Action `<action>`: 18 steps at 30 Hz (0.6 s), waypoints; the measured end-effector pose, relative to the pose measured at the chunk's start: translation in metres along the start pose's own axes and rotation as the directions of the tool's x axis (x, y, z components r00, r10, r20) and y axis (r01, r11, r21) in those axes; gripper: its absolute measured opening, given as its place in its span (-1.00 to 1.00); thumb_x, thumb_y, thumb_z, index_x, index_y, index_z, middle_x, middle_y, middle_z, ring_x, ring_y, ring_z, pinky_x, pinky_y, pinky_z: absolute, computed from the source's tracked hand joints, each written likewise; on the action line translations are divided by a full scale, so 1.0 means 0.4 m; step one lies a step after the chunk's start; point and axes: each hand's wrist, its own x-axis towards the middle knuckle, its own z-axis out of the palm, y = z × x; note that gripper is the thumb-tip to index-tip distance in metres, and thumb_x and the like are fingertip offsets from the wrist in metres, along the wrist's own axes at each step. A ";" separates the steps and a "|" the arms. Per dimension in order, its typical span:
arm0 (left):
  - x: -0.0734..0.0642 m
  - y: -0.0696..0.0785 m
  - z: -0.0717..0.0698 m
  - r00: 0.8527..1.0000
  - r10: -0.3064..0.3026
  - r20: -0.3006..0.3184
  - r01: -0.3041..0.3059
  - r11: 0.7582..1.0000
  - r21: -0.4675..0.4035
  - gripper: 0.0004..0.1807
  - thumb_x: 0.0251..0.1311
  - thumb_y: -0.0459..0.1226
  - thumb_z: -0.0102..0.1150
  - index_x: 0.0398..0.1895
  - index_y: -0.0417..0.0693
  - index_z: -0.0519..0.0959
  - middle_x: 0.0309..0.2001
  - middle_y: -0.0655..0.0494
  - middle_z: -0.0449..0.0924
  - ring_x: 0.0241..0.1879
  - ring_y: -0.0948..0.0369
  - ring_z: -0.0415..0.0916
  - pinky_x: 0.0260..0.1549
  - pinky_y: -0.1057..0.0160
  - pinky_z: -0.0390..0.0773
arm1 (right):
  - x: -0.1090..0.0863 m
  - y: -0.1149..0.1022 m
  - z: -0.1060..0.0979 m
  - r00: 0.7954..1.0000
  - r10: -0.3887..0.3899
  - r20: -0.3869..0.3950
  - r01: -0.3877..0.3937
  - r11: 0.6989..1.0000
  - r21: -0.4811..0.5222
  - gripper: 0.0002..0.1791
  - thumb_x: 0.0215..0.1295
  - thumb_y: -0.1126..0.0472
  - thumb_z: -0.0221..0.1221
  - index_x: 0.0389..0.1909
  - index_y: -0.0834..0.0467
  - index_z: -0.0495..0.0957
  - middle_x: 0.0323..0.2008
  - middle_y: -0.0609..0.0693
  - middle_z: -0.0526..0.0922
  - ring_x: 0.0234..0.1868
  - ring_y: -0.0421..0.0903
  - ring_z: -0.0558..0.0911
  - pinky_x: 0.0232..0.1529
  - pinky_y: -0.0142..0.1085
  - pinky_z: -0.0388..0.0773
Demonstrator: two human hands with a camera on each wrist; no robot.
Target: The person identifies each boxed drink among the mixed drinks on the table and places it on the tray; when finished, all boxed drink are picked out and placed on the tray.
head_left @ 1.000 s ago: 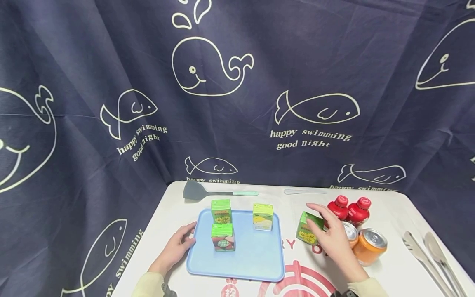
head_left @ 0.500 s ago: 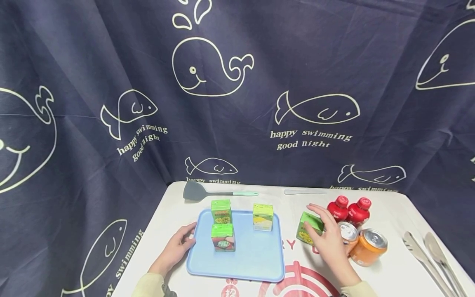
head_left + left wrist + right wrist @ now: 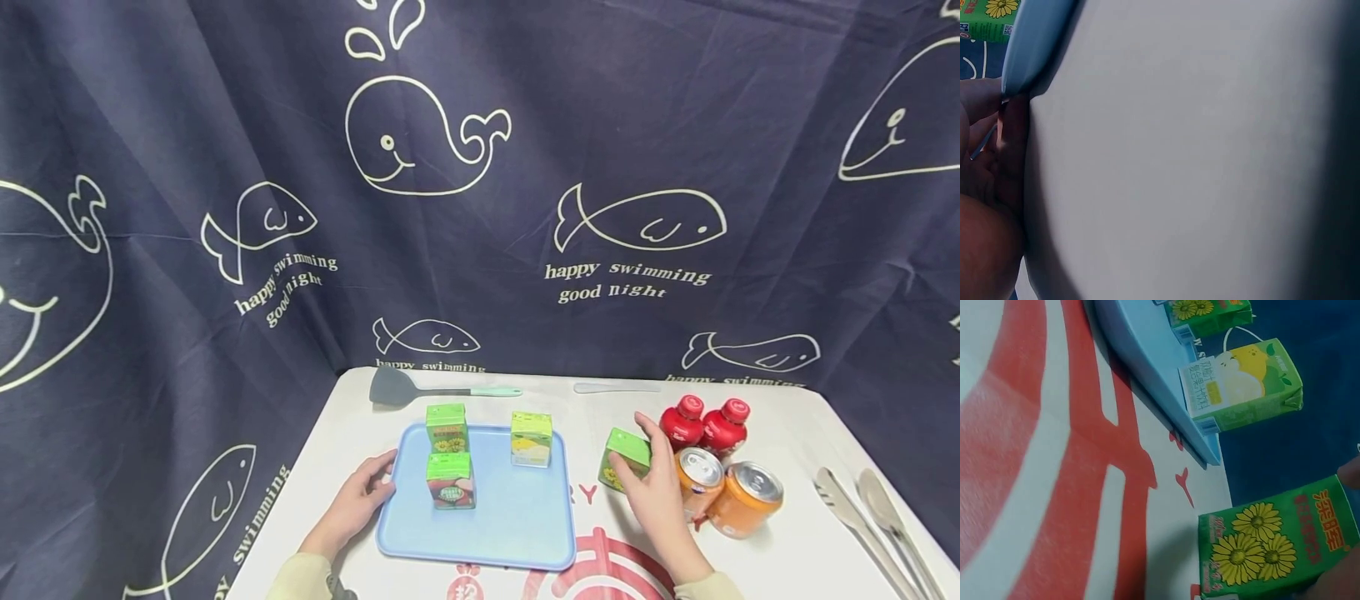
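My left hand [image 3: 356, 504] holds the left rim of the blue tray [image 3: 517, 525], fingertips at its edge; the left wrist view shows the rim between the fingers. Three small drink cartons stand on the tray: a green flowered carton [image 3: 447, 427] at the back, a red-and-green carton [image 3: 452, 487] in front of it, and a yellow-green pear carton [image 3: 531, 446] to the right. To the right of the tray, my right hand [image 3: 660, 492] grips a green drink carton with yellow flowers [image 3: 1260, 550], thumb on one side and fingers on the other. Part of it is hidden by the hand.
Two red bottles [image 3: 703, 427] and two orange cans [image 3: 746, 498] stand close beside my right hand. Metal utensils [image 3: 877, 525] lie at the far right. A spatula [image 3: 420, 390] and a pale knife-like utensil [image 3: 617, 387] lie along the back edge.
My right hand has shifted left and closed in around the green carton, uncovering more of the orange cans. The left hand and tray have stayed put.
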 end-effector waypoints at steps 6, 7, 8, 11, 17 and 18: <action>0.002 -0.003 0.000 1.000 -0.003 -0.005 0.003 1.000 0.006 -0.39 0.43 -0.30 0.22 0.53 0.02 0.41 0.11 0.16 0.53 -0.15 0.21 0.46 0.11 0.08 0.47 | -0.009 0.006 0.012 1.000 0.023 -0.010 -0.022 0.998 0.050 -0.26 0.37 0.35 0.32 0.52 0.18 0.27 0.49 0.23 0.23 0.51 0.18 0.18 0.49 -0.24 0.00; 0.002 -0.005 0.000 1.000 0.002 -0.008 -0.002 1.000 0.007 -0.39 0.43 -0.30 0.22 0.52 0.00 0.41 0.11 0.15 0.53 -0.15 0.21 0.46 0.10 0.07 0.48 | -0.010 0.007 0.013 1.000 0.027 -0.012 -0.027 0.998 0.053 -0.26 0.37 0.34 0.32 0.52 0.18 0.27 0.50 0.22 0.21 0.52 0.18 0.16 0.51 -0.18 0.00; 0.002 -0.005 0.000 1.000 0.002 -0.009 -0.002 1.000 0.007 -0.40 0.43 -0.30 0.22 0.52 0.00 0.41 0.11 0.15 0.53 -0.15 0.21 0.46 0.11 0.07 0.47 | -0.011 0.008 0.015 0.999 0.036 -0.013 -0.035 0.998 0.055 -0.25 0.38 0.34 0.32 0.53 0.18 0.25 0.50 0.23 0.20 0.53 0.19 0.15 0.52 -0.12 0.00; 0.001 -0.007 0.000 1.000 0.003 -0.005 -0.003 1.000 0.016 -0.40 0.43 -0.30 0.22 0.53 0.00 0.41 0.11 0.15 0.53 -0.15 0.20 0.46 0.10 0.07 0.48 | -0.015 0.011 0.019 0.997 0.080 -0.010 -0.079 0.994 0.069 -0.20 0.41 0.30 0.30 0.58 0.18 0.15 0.53 0.24 0.16 0.53 0.21 0.13 0.53 0.00 -0.02; 0.000 -0.004 -0.001 1.000 0.005 -0.001 -0.005 1.000 0.020 -0.39 0.43 -0.30 0.21 0.53 0.02 0.40 0.13 0.15 0.53 -0.14 0.19 0.47 0.14 0.00 0.46 | -0.021 0.015 0.024 0.981 0.190 0.023 -0.192 0.973 0.131 -0.07 0.49 0.24 0.24 0.65 0.13 -0.14 0.55 0.28 0.13 0.52 0.18 0.15 0.54 0.04 -0.03; 0.000 -0.003 -0.001 1.000 -0.001 -0.003 0.001 1.000 0.016 -0.39 0.43 -0.30 0.22 0.53 0.03 0.41 0.13 0.15 0.53 -0.14 0.19 0.47 0.16 0.00 0.44 | -0.022 0.016 0.024 0.979 0.203 0.033 -0.206 0.969 0.138 -0.05 0.50 0.22 0.23 0.66 0.13 -0.19 0.55 0.29 0.12 0.52 0.19 0.14 0.55 0.07 -0.04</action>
